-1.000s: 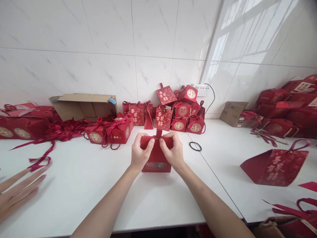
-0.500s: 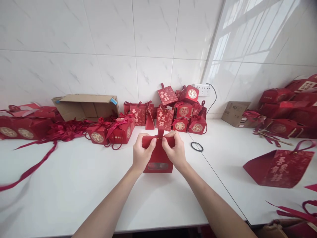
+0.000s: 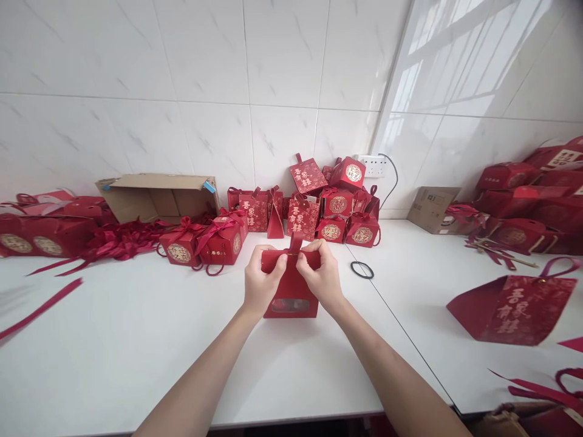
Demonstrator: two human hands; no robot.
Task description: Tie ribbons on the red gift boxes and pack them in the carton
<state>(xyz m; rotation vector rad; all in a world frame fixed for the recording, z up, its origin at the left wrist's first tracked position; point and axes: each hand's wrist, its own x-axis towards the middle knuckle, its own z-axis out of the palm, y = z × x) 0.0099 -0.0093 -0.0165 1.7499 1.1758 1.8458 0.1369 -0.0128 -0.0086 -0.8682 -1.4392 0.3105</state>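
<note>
A red paper gift box (image 3: pixel 294 285) with a small clear window near its base stands on the white table in front of me. My left hand (image 3: pixel 266 273) pinches its top edge on the left, thumb toward me. On the right of that same edge, my right hand (image 3: pixel 320 270) pinches likewise. Between my thumbs a dark red ribbon loop (image 3: pixel 296 244) sticks up from the box's top. My fingers behind the box are hidden.
Finished-looking red gift boxes (image 3: pixel 339 203) are stacked by the wall. An open cardboard box (image 3: pixel 157 182) and loose red ribbons (image 3: pixel 122 238) lie left. Right are a black ring (image 3: pixel 362 270), a larger red gift box (image 3: pixel 514 309), a small carton (image 3: pixel 432 209) and a red pile (image 3: pixel 523 200).
At the far left, a long red ribbon has been drawn away from the ribbon heap toward the left edge. My hands and the gift box have hardly moved.
</note>
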